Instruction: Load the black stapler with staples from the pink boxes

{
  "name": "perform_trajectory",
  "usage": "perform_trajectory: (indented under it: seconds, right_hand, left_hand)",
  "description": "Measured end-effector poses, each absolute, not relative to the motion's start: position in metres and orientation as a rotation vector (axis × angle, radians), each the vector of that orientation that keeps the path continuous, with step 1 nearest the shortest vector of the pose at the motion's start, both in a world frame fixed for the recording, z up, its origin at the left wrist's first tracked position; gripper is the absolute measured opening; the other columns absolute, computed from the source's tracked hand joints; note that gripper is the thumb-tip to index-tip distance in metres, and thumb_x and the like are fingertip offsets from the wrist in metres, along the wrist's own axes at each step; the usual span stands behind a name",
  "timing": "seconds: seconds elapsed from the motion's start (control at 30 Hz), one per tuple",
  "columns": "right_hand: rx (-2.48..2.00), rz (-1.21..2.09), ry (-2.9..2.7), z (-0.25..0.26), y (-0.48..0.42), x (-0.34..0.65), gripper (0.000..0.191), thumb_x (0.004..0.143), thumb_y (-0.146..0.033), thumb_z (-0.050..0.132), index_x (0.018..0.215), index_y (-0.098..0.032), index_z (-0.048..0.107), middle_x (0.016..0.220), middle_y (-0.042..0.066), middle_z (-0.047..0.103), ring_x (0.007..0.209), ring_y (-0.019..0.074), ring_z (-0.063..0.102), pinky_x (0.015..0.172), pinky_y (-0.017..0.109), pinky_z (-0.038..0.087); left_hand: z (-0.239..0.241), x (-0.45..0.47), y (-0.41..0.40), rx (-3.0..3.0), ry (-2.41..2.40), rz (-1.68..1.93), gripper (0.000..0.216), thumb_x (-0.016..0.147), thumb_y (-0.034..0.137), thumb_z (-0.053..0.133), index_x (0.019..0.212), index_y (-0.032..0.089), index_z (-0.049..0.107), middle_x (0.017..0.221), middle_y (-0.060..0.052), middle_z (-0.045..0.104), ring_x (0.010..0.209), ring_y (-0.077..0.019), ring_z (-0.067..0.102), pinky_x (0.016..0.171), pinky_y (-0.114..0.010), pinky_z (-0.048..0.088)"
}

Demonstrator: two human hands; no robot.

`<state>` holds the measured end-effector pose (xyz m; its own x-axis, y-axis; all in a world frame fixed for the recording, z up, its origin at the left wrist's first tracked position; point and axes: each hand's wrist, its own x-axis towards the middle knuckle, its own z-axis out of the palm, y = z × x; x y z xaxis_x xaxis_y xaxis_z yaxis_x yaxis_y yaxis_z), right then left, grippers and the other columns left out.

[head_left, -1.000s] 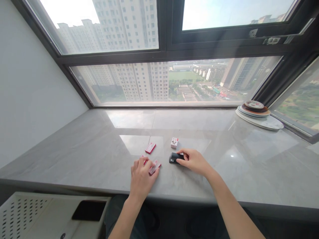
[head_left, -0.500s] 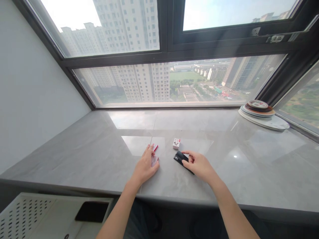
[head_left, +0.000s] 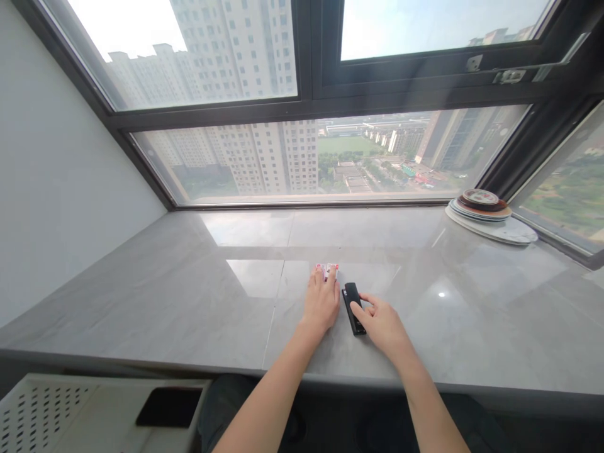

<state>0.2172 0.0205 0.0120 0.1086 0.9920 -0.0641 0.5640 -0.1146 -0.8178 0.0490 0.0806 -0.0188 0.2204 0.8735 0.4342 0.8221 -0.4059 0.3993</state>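
My left hand (head_left: pixel 323 302) rests on the counter with its fingers bent over small white boxes with red and pink marks (head_left: pixel 331 269). The fingers cover most of them, so their number is hard to tell. Just to the right, my right hand (head_left: pixel 379 319) grips a black stapler (head_left: pixel 352 305) between thumb and fingers. The stapler lies lengthwise on the counter, its far end pointing towards the window. A narrow gap separates it from my left hand.
The grey glossy counter (head_left: pixel 189 302) runs along a dark-framed window (head_left: pixel 302 206). Stacked round plates or mats (head_left: pixel 486 211) stand at the far right corner. Below the front edge at left, a dark phone-like slab (head_left: pixel 168 406) lies on a white perforated surface (head_left: pixel 104 409).
My left hand has moved right, bringing a small box up beside the white box. The stapler has turned in my right hand from slanted to nearly straight away from me.
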Motion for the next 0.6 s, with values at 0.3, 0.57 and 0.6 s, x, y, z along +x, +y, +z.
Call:
perform_trajectory:
  seconds: [0.3, 0.57, 0.6]
  right_hand:
    - [-1.577, 1.199, -1.475, 0.005, 0.009, 0.191, 0.064, 0.099, -0.064, 0.04, 0.148, -0.022, 0.049, 0.059, -0.003, 0.058, 0.042, 0.0168, 0.055, 0.044, 0.028, 0.043]
    - [-1.274, 1.441, -1.592, 0.002, 0.018, 0.12, 0.055, 0.103, -0.059, 0.042, 0.148, -0.028, 0.043, 0.066, -0.004, 0.061, 0.043, 0.0147, 0.058, 0.041, 0.024, 0.044]
    - [-1.235, 1.467, -1.606, 0.0, 0.023, 0.108, 0.054, 0.103, -0.058, 0.042, 0.148, -0.028, 0.043, 0.067, -0.003, 0.062, 0.044, 0.015, 0.058, 0.04, 0.024, 0.045]
  left_hand:
    - [-0.013, 0.034, 0.029, 2.379, 1.616, 0.946, 0.052, 0.106, 0.022, 0.033, 0.157, 0.029, 0.032, 0.158, -0.015, 0.039, 0.154, -0.032, 0.029, 0.121, -0.06, 0.034]
    - [-0.015, -0.046, 0.015, 2.3, 1.841, 0.9, 0.051, 0.106, 0.022, 0.034, 0.157, 0.03, 0.033, 0.161, -0.013, 0.036, 0.154, -0.029, 0.029, 0.121, -0.055, 0.035]
    - [-0.016, -0.061, 0.018, 2.314, 1.853, 0.888, 0.05, 0.106, 0.022, 0.034, 0.156, 0.029, 0.033, 0.161, -0.012, 0.035, 0.154, -0.029, 0.029, 0.121, -0.055, 0.034]
